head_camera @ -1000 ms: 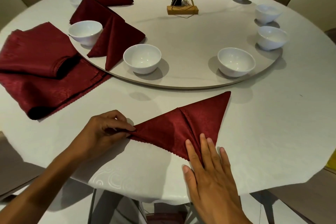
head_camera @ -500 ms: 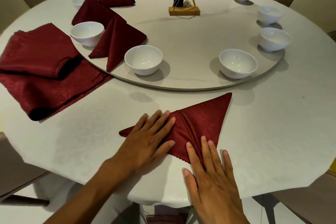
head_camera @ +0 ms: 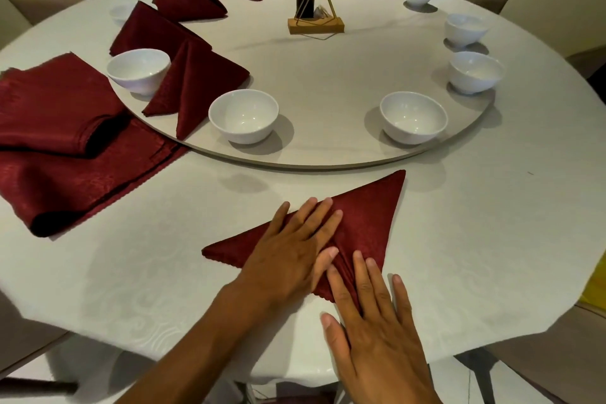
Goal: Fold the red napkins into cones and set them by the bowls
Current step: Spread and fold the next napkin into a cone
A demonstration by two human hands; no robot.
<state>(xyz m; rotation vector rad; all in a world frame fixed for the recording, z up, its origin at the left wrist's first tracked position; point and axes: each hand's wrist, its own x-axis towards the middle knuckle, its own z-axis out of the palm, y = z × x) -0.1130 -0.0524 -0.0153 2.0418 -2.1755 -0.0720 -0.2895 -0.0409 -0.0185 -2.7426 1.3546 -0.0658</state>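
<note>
Left hand (head_camera: 288,252): flat, fingers straight, pressing the folded napkin (head_camera: 364,223) on the tablecloth (head_camera: 475,239).
Right hand (head_camera: 373,321): flat, fingers extended, pinning the napkin's near corner.
Napkin location: before the turntable (head_camera: 328,75), below the two nearest bowls (head_camera: 244,115).
Spare napkins (head_camera: 59,141): stacked far left.
Finished cones (head_camera: 190,85): left arc of the turntable.
Handling note: crease firmly along the centre fold, keeping edges aligned.
</note>
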